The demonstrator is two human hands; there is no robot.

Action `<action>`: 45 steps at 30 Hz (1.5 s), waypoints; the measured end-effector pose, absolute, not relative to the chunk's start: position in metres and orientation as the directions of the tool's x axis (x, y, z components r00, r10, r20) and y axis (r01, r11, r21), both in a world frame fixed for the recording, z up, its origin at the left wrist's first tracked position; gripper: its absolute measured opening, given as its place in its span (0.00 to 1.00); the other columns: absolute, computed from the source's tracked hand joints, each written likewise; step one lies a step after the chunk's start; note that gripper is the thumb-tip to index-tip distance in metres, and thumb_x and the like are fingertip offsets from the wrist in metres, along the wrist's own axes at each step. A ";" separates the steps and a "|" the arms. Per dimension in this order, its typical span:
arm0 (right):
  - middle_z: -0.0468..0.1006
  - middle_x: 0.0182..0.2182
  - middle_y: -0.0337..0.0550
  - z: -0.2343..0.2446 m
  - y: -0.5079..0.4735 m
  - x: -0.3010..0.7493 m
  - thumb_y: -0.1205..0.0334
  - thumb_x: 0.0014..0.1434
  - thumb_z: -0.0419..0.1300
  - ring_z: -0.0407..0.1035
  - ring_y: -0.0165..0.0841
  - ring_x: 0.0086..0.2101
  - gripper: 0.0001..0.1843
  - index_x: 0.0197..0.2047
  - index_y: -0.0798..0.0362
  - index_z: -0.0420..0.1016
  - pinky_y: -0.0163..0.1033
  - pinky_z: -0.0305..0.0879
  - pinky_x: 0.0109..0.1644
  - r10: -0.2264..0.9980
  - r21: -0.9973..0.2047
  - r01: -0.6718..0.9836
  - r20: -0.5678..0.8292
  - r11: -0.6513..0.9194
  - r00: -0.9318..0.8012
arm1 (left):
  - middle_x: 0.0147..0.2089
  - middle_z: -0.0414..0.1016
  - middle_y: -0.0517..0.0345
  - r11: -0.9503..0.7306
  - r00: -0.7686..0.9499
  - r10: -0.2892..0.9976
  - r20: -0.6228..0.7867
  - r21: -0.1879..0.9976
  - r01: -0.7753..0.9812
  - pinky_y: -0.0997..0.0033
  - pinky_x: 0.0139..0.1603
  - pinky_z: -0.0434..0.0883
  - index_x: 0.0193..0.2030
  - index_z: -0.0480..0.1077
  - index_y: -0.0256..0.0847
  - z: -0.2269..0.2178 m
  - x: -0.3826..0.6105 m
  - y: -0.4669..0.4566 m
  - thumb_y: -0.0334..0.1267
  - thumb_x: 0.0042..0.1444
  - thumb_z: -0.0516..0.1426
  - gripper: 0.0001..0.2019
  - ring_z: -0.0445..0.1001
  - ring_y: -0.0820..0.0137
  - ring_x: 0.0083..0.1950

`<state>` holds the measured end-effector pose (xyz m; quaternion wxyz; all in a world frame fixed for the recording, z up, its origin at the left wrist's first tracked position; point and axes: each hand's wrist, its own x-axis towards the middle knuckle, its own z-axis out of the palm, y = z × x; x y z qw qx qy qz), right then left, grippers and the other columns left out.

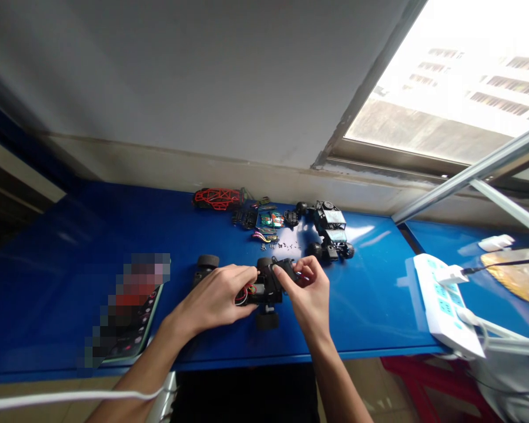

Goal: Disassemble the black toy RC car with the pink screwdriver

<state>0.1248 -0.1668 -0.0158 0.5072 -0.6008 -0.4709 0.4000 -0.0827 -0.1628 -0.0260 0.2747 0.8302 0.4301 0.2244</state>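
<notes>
A black toy car chassis (272,292) lies on the blue table near its front edge, its wheels (267,321) showing at both ends. Red and white wires (243,295) run inside it. My left hand (216,294) is closed over the chassis's middle and grips it from above. At the right end, my right hand (311,299) presses its thumb on a black plastic part (284,271). The curled fingers of that hand are behind this part, where a small shiny bit shows. Whether the part is fixed to the chassis I cannot tell.
Behind the hands lie a red car frame (218,198), a green car body (272,220), small screws (286,245) and a black-and-silver toy truck (332,226). A phone or tablet (132,329), partly blurred, is at left. A white power strip (447,305) stands at right.
</notes>
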 end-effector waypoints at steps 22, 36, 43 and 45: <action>0.71 0.30 0.39 -0.027 -0.179 0.131 0.51 0.62 0.68 0.62 0.32 0.27 0.18 0.27 0.48 0.67 0.39 0.60 0.33 0.974 -0.843 0.526 0.197 0.110 0.112 | 0.46 0.77 0.56 -0.478 0.560 0.820 0.117 0.678 0.559 0.67 0.49 0.72 0.43 0.68 0.44 -0.023 -0.083 -0.162 0.29 0.55 0.61 0.11 0.79 0.62 0.47; 0.75 0.64 0.41 -0.002 -0.166 0.182 0.61 0.52 0.75 0.64 0.51 0.60 0.28 0.56 0.36 0.81 0.62 0.63 0.65 0.839 -0.832 0.480 -0.035 0.276 -0.542 | 0.45 0.77 0.57 -0.489 0.566 0.817 0.114 0.657 0.574 0.69 0.45 0.71 0.48 0.69 0.45 -0.021 -0.082 -0.161 0.33 0.57 0.62 0.12 0.78 0.63 0.44; 0.75 0.64 0.44 -0.006 -0.154 0.189 0.70 0.58 0.67 0.68 0.47 0.63 0.29 0.61 0.39 0.77 0.59 0.65 0.68 0.777 -0.779 0.489 -0.005 0.391 -0.629 | 0.48 0.76 0.56 -0.464 0.563 0.822 0.082 0.670 0.580 0.68 0.47 0.71 0.44 0.67 0.43 -0.019 -0.081 -0.161 0.31 0.56 0.63 0.11 0.77 0.64 0.45; 0.76 0.62 0.45 -0.009 -0.152 0.190 0.69 0.60 0.67 0.73 0.45 0.60 0.25 0.59 0.41 0.78 0.55 0.68 0.66 0.772 -0.759 0.495 0.017 0.424 -0.635 | 0.48 0.76 0.57 -0.451 0.561 0.826 0.061 0.670 0.590 0.68 0.47 0.71 0.44 0.66 0.43 -0.020 -0.081 -0.161 0.30 0.55 0.63 0.12 0.77 0.64 0.45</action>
